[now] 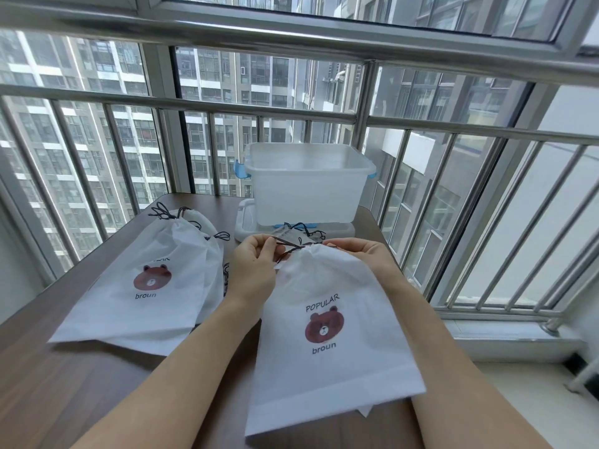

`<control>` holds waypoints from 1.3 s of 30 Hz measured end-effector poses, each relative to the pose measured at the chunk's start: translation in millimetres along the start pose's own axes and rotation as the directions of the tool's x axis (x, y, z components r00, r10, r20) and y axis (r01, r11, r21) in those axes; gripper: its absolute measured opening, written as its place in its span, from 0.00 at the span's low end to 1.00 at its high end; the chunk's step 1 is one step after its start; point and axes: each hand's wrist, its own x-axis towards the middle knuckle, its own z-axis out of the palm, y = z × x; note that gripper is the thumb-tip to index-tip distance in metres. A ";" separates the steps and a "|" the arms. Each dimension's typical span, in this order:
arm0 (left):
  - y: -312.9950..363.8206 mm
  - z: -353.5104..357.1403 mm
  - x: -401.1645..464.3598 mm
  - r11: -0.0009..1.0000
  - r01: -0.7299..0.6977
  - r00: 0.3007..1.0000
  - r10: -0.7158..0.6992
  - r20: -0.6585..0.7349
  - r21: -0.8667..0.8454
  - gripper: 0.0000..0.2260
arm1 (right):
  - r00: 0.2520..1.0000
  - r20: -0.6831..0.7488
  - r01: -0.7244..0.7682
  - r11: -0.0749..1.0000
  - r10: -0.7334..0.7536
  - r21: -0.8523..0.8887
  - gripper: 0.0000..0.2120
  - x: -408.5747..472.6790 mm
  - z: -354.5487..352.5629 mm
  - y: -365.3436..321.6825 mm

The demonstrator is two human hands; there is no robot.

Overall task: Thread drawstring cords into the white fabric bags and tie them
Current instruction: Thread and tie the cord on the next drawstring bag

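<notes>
- Currently, left hand pinches the dark cord at the bag mouth.
- Right hand grips the gathered bag top.
- Bag lies on tabletop, beside finished bags.
- Plastic bin stands behind.

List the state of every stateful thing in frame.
Front bag: flat on table, mouth gathered, cord being worked.
Cord: pinched by left hand.
Right hand: grips bag's gathered top.
Stacked bags: cords in, mouths cinched.
Storage bin: lid off, standing on its lid.
</notes>
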 end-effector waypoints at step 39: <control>14.8 -145.7 61.3 0.737 0.098 0.979 0.050 -0.198 0.669 0.26 | 0.955 0.007 0.206 0.646 -0.297 -0.735 0.10 21.6 0.0 22.4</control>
